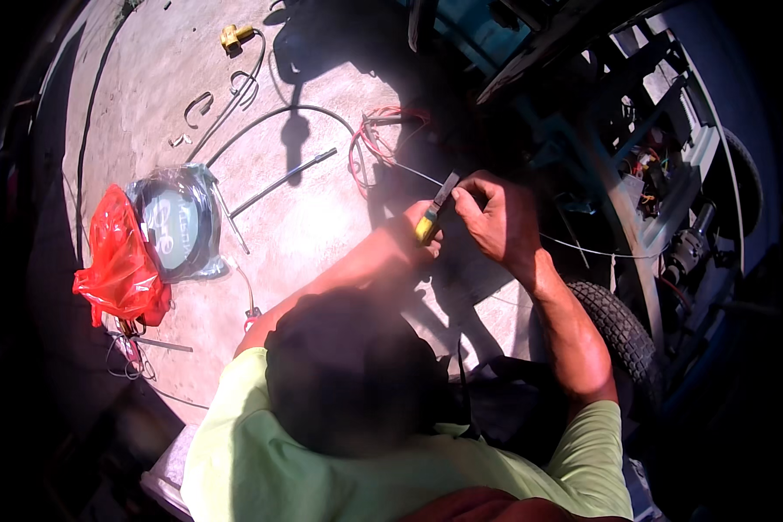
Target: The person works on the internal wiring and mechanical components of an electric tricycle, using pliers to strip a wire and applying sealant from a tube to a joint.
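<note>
How far open the camera wearer's own fingers are, and whether they hold anything, cannot be told. The hands at work belong to a co-worker in a lime-green shirt [261,474], whose dark head [352,374] is seen from above. The co-worker's left hand [421,217] has its fingers curled around a small tool with a yellow handle and a flat grey metal end [435,209], which points up and to the right. The co-worker's right hand [503,219] is just beside that metal end, thumb and forefinger drawn close together; whether they grip anything is unclear. Near the tool, a loose bundle of thin red wire [363,157] lies on the sunlit, pale concrete floor [300,213]. Farther left are a T-shaped grey metal bar [285,182], a clear plastic bag around a round blue-grey object [174,224], and, touching it, a crumpled translucent red plastic bag [122,261]. A yellow block-shaped fitting [235,37] with a dark cable rests toward the top. On the right, a black treaded tyre [613,326] stands beside a pale metal frame [631,204], partly in deep shade.
</note>
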Action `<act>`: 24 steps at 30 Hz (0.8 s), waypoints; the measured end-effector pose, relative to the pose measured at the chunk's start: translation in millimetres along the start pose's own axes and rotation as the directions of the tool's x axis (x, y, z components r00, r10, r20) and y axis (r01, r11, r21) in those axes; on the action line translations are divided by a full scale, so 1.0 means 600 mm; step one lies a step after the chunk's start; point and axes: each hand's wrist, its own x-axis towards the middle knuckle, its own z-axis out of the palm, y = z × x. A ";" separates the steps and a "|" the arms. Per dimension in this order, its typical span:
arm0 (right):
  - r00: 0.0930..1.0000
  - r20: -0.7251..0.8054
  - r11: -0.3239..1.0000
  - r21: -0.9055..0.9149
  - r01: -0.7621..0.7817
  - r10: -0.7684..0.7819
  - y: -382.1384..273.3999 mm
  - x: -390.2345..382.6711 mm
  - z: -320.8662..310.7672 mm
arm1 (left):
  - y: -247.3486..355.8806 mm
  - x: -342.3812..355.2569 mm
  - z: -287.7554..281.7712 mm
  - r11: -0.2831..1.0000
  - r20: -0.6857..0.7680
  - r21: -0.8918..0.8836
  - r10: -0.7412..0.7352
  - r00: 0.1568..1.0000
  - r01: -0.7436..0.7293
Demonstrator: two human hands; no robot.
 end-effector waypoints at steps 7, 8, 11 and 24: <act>0.997 0.008 0.992 0.102 -0.071 0.070 -0.013 -0.007 0.005 | -0.024 -0.018 -0.002 0.880 -0.379 0.475 0.213 0.901 -0.008; 0.996 0.001 0.986 0.143 -0.084 0.084 -0.014 -0.006 0.006 | -0.026 -0.017 -0.004 0.834 -0.377 0.551 0.274 0.885 -0.023; 0.997 -0.031 0.986 0.157 -0.063 0.069 -0.013 -0.003 0.004 | 0.001 -0.012 -0.010 0.889 -0.348 0.454 0.116 0.930 0.059; 0.990 -0.124 0.997 0.014 -0.071 0.072 -0.016 0.004 -0.015 | -0.001 -0.017 -0.007 0.996 -0.299 -0.009 0.080 0.951 -0.086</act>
